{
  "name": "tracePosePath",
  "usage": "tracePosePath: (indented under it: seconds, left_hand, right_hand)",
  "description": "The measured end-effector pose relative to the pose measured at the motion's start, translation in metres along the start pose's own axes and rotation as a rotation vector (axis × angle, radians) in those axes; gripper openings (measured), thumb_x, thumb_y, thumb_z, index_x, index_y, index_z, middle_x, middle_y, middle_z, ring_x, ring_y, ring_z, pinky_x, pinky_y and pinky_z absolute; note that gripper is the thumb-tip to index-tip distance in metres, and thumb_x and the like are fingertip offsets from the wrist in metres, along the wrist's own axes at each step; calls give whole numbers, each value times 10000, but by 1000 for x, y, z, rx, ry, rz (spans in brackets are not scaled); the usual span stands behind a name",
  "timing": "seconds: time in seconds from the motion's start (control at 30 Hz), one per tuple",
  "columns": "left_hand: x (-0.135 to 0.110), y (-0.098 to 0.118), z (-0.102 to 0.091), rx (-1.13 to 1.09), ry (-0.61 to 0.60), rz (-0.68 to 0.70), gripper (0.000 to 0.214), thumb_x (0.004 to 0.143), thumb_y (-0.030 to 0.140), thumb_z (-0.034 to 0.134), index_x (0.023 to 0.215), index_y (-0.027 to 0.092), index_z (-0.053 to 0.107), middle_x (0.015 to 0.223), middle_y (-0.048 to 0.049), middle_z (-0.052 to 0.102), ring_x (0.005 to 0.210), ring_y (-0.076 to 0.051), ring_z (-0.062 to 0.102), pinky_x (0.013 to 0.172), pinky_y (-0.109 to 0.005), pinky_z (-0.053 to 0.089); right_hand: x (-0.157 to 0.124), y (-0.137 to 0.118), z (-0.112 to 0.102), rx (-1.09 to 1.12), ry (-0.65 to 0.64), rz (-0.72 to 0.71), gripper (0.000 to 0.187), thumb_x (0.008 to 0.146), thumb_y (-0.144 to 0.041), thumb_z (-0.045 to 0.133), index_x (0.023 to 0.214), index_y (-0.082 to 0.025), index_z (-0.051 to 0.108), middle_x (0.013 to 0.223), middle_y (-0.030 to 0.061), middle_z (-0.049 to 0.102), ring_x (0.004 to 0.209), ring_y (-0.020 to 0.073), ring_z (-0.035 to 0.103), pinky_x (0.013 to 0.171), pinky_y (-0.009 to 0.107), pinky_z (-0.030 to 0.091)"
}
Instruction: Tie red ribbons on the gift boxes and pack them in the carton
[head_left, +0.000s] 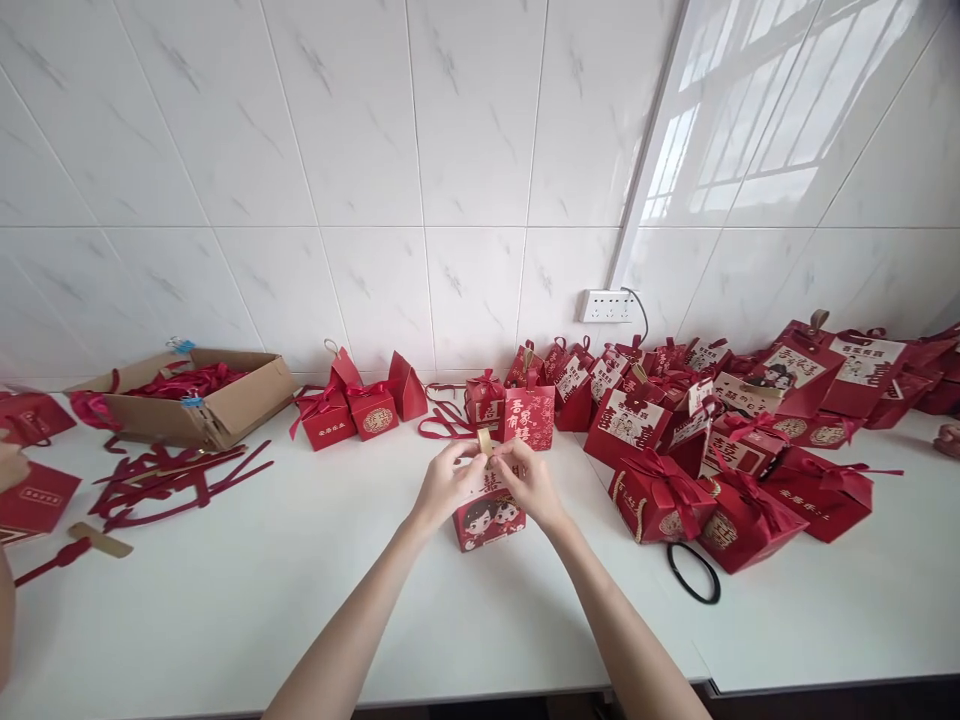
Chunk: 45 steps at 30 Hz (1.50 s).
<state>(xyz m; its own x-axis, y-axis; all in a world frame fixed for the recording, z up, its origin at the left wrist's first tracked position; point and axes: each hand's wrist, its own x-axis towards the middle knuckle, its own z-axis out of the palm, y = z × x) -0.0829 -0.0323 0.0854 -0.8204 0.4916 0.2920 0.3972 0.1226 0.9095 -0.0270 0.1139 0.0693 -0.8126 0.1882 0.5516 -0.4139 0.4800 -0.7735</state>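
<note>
A small red gift box (491,522) with a cartoon couple on its front stands upright at the middle of the table. A gold strap loop (484,440) rises from its top. My left hand (450,482) pinches the base of this loop from the left. From the right, my right hand (531,484) closes its fingertips on the same spot, close against the left ones. The fingers cover part of the box top and the lower strap ends. Just behind stands another red gift box (529,418) with white lettering, apart from the strap.
Finished-looking red boxes (630,425) crowd the right side, with a black ring (694,573) before them. On the left are a cardboard tray (225,405) of ribbons, loose red straps (172,490) and another person's hand (11,462). A power strip (609,306) hangs on the wall.
</note>
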Motion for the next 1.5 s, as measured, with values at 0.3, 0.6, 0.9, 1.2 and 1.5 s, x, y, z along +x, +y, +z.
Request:
tracePosePath:
  seconds: [0.3,0.6,0.9,1.2,1.5]
  left_hand:
    - [-1,-10,19,-49,109,118,256,799,387,518,657,176,539,594,20,550,518,-92,494,503,-196,413]
    - [-5,-11,21,-38,153,125,244,789,377,538,671,166,572,594,11,557,565,-113,532,544,-204,431]
    - [-9,-27,29,33,250,107,245,751,410,579,713,169,595,599,8,583,567,-123,532,546,-208,435]
    - [-7,-26,28,1,215,101,230,780,381,549,705,165,576,573,23,537,543,-97,477,519,-190,401]
    - [-8,-21,25,-53,152,60,215,748,363,584,704,153,575,615,19,539,579,-108,491,549,-202,405]
  right_hand:
    - [-3,7,1,-11,-13,-81,106,865,-265,471,848,-205,556,775,22,562,709,152,546,635,279,449]
    - [1,7,-12,-171,-109,-245,122,887,-236,439,857,-191,549,741,29,532,688,153,506,626,278,428]
    - [-5,10,-12,-221,-58,-272,189,922,-237,371,879,-203,552,757,44,514,719,169,489,645,294,427]
    - [-2,11,-8,-206,-64,-310,199,932,-232,327,858,-198,509,740,37,481,698,166,461,629,293,419]
    - [-2,12,-9,-155,-82,-279,193,932,-249,340,857,-204,512,758,37,488,706,163,483,639,292,433]
